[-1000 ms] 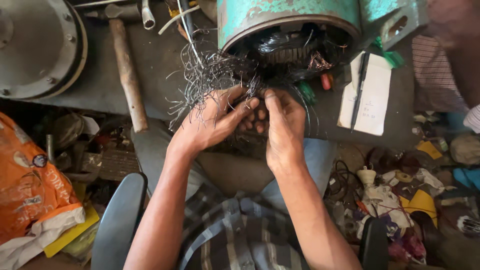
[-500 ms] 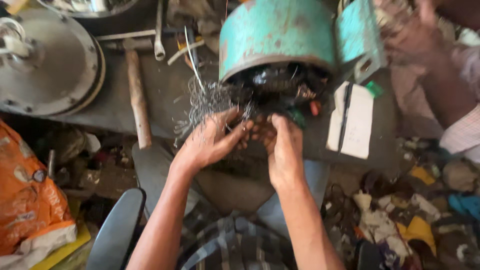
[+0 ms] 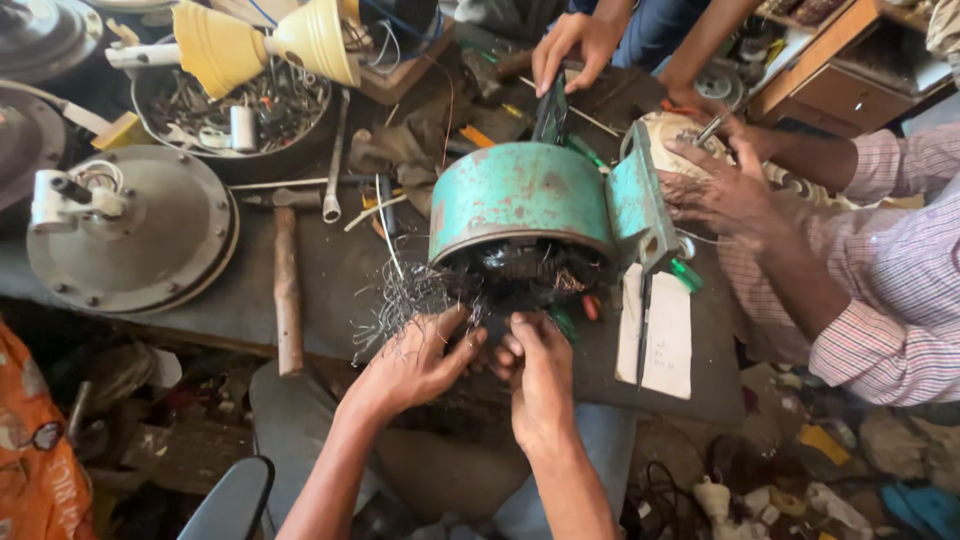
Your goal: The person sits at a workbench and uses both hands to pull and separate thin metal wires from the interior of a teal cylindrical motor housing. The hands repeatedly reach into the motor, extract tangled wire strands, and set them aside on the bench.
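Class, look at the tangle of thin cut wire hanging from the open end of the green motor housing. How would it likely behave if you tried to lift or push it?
The wire tangle would probably feel light and springy: its strands are hair-thin and splay loosely. It would likely snag rather than slide, since strands cross and hook together. Loose ends may prick the left hand beside it.

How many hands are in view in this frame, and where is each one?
4. The left hand and right hand work at the open end of the green motor. One co-worker's hand is at the top, another co-worker's hand beside the motor's right side. Others may be hidden.
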